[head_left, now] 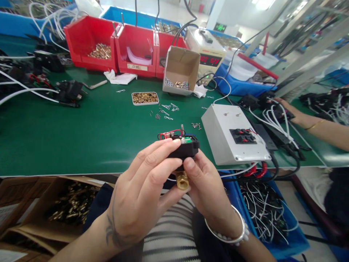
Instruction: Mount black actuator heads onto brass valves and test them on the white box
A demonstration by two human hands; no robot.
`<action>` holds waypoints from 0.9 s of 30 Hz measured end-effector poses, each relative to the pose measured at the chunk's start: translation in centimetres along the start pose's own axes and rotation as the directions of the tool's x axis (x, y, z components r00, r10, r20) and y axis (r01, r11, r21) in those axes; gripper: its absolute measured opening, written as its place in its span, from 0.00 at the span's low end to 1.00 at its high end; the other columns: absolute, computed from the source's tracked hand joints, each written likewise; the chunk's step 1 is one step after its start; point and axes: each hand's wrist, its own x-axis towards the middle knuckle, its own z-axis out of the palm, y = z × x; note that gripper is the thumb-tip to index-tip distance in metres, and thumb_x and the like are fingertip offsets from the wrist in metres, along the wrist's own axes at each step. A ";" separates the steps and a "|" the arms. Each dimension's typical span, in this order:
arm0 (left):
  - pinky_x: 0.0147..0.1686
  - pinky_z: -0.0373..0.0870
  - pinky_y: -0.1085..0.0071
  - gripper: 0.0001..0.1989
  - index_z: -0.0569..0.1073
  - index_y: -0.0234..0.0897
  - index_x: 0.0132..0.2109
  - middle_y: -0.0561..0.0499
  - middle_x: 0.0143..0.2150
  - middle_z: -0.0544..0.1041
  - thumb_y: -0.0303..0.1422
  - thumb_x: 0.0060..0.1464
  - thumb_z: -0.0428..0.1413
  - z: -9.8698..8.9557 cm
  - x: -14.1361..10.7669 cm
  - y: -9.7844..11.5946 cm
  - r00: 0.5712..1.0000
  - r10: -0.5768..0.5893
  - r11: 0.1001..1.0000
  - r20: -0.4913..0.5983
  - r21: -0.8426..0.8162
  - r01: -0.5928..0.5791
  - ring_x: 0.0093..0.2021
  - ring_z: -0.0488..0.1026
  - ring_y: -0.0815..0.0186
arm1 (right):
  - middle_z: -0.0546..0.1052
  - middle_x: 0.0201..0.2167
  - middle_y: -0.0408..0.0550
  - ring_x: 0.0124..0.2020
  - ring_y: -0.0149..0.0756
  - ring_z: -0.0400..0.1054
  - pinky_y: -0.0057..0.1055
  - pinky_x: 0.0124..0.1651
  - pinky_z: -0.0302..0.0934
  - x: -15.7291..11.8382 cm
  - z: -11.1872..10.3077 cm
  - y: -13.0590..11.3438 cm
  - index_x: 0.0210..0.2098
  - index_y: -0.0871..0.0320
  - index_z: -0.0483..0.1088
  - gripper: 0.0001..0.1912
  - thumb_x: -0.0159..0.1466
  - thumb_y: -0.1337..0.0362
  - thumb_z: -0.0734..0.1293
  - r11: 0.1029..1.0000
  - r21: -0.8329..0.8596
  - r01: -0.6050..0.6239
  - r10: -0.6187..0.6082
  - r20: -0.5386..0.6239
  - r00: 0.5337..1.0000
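Note:
Between my two hands, over the table's front edge, is a black valve actuator (183, 150) with its top off. A green circuit board (188, 139) and red and black wires show inside it. Below the housing a brass valve body (182, 181) sticks out toward me. My left hand (147, 182) wraps the left side, fingers along the housing and thumb under the brass. My right hand (205, 178) grips the right side, its thumb near the joint of housing and brass. The right fingers behind the housing are mostly hidden.
Beyond lie small screws (196, 126), cotter pins (166, 112) and a tray of brass parts (145, 98). A grey test box (234, 134) stands to the right. Red bins (92, 62), a cardboard box (181, 69) and a power supply (205, 51) line the back. Another person's arm (313, 120) reaches in at right.

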 end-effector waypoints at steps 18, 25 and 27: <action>0.64 0.70 0.65 0.14 0.70 0.33 0.46 0.35 0.57 0.79 0.28 0.56 0.66 -0.4 -0.4 -0.5 0.999 0.046 0.999 0.022 -0.010 -0.046 0.65 0.71 0.61 | 0.78 0.54 0.50 0.56 0.45 0.72 0.40 0.57 0.70 0.0 -0.3 -0.8 0.57 0.51 0.71 0.26 0.61 0.56 0.73 0.995 0.013 -0.095 0.094 0.031 0.995; 0.60 0.75 0.61 0.14 0.69 0.37 0.46 0.37 0.57 0.80 0.30 0.57 0.65 -0.6 -0.5 -0.8 0.999 0.040 0.999 0.014 0.005 -0.040 0.62 0.74 0.59 | 0.77 0.55 0.49 0.56 0.44 0.73 0.41 0.58 0.70 0.1 -0.1 -0.5 0.56 0.51 0.71 0.24 0.62 0.58 0.73 0.997 0.027 -0.075 0.073 0.077 0.994; 0.60 0.75 0.61 0.15 0.69 0.37 0.47 0.38 0.57 0.79 0.30 0.57 0.65 -0.7 -0.5 -0.9 0.999 0.037 0.999 0.018 0.001 -0.037 0.62 0.74 0.58 | 0.77 0.56 0.49 0.56 0.44 0.73 0.41 0.59 0.70 0.1 0.0 -0.5 0.56 0.50 0.71 0.23 0.62 0.58 0.73 0.997 0.030 -0.072 0.069 0.079 0.994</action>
